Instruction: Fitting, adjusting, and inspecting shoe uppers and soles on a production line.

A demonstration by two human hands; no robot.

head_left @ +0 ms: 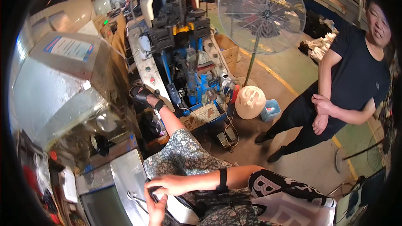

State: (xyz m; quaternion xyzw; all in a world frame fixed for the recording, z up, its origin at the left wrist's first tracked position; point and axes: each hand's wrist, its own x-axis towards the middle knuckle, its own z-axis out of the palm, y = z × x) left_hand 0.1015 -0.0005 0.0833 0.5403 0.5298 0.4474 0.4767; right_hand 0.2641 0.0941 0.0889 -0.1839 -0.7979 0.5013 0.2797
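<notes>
At the lower middle, my right hand (pixel 171 185) reaches across my lap from the right, its fingers curled over a small black object (pixel 154 188). My left hand (pixel 156 209) comes up from the lower edge, closed on the same object from below. The fingers hide most of it, so its kind does not show. A smooth white surface (pixel 184 213) with dark edging lies just beside the hands. Left of them is a metal plate (pixel 127 173) with a bent metal piece (pixel 133 194) on it, near my left hand.
Ahead stands a machine (pixel 190 67) with blue parts. A large fan (pixel 264 14), a beige jug (pixel 250 102) and a blue bin (pixel 270 109) are to its right. A metal-hooded machine (pixel 67 83) stands left. Another person (pixel 351 71) stands at right, hands together.
</notes>
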